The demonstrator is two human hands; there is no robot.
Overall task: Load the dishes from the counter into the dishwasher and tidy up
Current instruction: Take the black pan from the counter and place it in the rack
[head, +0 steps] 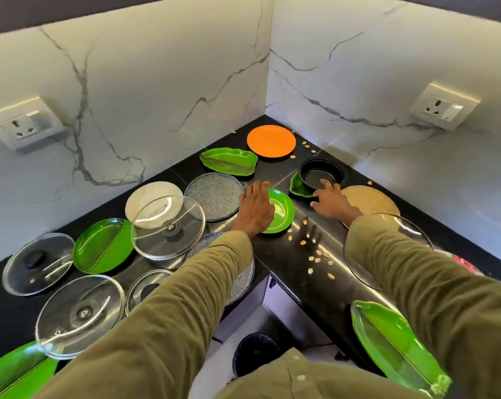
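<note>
We judged loading barely begun: plates, glass lids (167, 225) and seeds still covered the bench (286, 266), our left hand (256, 207) lay flat-fingered on the green plate (281, 211), right hand (329, 201) spread beside the black bowl (321, 175), neither gripping.

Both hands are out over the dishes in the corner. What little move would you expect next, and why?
Probably the left hand curls round the round green plate and lifts it. Its straight fingers already lie across that plate's far rim, while the right hand rests beside the black bowl, gripping nothing.
</note>
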